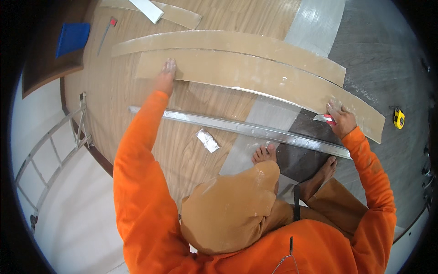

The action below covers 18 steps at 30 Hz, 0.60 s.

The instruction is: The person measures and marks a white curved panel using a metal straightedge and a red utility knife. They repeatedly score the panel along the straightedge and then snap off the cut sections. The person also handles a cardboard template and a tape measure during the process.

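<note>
A long brown-faced board strip (205,68) with a white edge, likely plasterboard, lies across the floor in front of me. My left hand (167,76) rests on its left part, fingers stretched out over the surface. Toward its right end, my right hand (341,119) holds a red and grey utility knife (327,119), with its fingertips over the board's near edge. The knife's tip points left, beside that edge. Right behind lies a second brown strip (219,40). Nearer to me, a long silver metal profile (255,131) runs roughly parallel to the boards.
A yellow tape measure (399,118) lies at the right. A crumpled white piece (208,140) sits near my feet. At the far left are a blue item (73,39) and a thin red-ended tool (113,21). A metal ladder (54,150) stands at the left; a white strip (148,10) lies far back.
</note>
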### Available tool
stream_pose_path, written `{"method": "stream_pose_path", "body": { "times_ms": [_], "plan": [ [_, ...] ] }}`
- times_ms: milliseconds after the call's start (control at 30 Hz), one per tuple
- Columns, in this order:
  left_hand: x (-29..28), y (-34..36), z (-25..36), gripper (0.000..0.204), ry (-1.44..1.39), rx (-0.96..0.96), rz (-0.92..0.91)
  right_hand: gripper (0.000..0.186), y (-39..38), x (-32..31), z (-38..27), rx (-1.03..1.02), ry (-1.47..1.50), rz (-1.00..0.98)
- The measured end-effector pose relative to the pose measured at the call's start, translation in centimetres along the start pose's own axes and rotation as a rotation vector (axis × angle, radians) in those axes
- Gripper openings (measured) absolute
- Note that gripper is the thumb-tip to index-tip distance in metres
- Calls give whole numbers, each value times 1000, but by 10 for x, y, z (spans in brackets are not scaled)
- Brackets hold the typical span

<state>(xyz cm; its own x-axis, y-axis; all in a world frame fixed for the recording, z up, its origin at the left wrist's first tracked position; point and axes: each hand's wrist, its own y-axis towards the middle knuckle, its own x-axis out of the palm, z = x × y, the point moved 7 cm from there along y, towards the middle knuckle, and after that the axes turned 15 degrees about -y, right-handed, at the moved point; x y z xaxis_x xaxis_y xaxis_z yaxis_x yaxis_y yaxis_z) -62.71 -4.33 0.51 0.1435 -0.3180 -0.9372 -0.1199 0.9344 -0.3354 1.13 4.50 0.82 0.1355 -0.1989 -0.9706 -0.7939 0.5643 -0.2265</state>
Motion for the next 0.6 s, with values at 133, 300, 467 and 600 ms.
{"method": "stream_pose_path", "body": {
  "times_ms": [133, 300, 467, 600],
  "plan": [
    [-3, 12, 19, 66, 25, -53, -149, 60, -6, 12, 3, 42, 26, -26],
    [11, 3, -20, 67, 95, 166, 15, 57, -4, 2, -6, 53, 31, 15],
    [6, 17, -21, 59, 43, 93, -199, 54, 2, -6, -2, 53, 115, 32],
    [-25, 51, -20, 45, 41, 80, -385, 42, 9, 8, 43, 137, 296, -312]
  ]
}}
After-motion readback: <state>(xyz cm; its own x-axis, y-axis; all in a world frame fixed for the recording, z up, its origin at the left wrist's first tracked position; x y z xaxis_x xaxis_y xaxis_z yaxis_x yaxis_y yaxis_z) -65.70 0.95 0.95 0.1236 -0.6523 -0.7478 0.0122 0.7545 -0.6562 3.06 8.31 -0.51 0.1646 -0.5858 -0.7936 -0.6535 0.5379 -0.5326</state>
